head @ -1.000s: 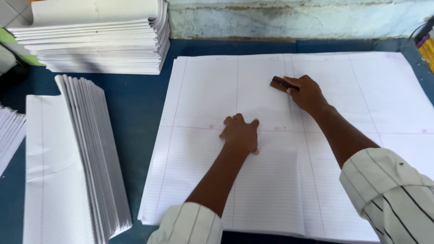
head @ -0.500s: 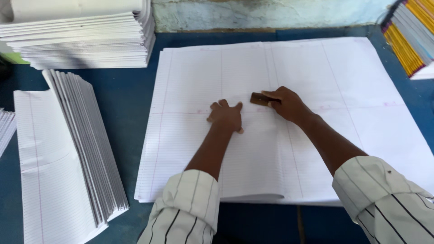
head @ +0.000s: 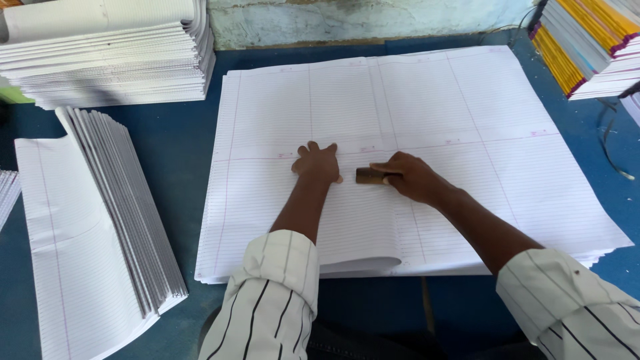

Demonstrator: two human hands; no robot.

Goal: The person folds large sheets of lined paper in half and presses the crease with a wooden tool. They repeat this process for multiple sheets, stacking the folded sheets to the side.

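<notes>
A thick stack of large white ruled sheets [head: 460, 113] lies flat on the blue table [head: 173, 153]. My left hand [head: 317, 162] rests palm down near the stack's middle, fingers spread. Just to its right, my right hand [head: 412, 176] grips a small brown wooden block [head: 368, 176] and presses it onto the top sheet. The near part of the top sheet [head: 360, 233] is folded over, with a rounded fold at the front edge.
Folded ruled sheets [head: 100, 220] lie fanned at the left. A tall pile of folded paper [head: 113, 53] stands at the back left. Bound books with yellow and coloured spines [head: 587, 40] are stacked at the back right. A dark cable [head: 610, 143] lies on the table at right.
My right hand has drawn the wooden block toward me and leftward across the sheet, ending beside the left hand. The left hand has stayed pressed on the paper.
</notes>
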